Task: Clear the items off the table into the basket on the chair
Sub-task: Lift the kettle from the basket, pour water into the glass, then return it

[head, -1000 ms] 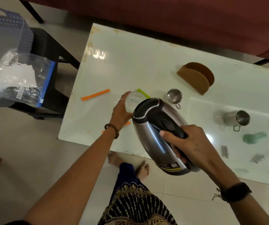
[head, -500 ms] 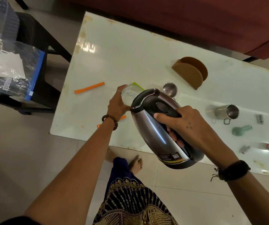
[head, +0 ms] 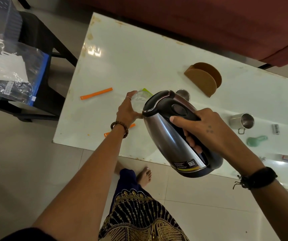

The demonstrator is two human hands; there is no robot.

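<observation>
Fig.: person standing at the near edge of the table [head: 139,54], both hands full. Right hand [head: 207,129] wrapped shut round the black handle of the kettle [head: 167,136], thumb laid along the handle top; kettle tipped, long axis running from lid at upper left to base at lower right, hanging over the table's near edge w/ its spout end close against the glass [head: 139,100]. Left hand [head: 128,110] curled round that clear glass, fingers on its far side, palm toward the kettle; whether the glass is off the tabletop cannot be told. Basket [head: 2,16] sits on the chair [head: 40,42] at far upper left, beyond the table's left end, w/ a plastic bag [head: 13,72] lying in front of it. Key relation: basket lies to the left of both hands, so the left hand w/ glass is the nearer; the kettle must cross in front of the body to get there. Still on the table: orange strip [head: 96,93], mug [head: 242,121], brown holder [head: 203,79], green piece [head: 256,140], plus small bits at right. Judged early in the clearing.
</observation>
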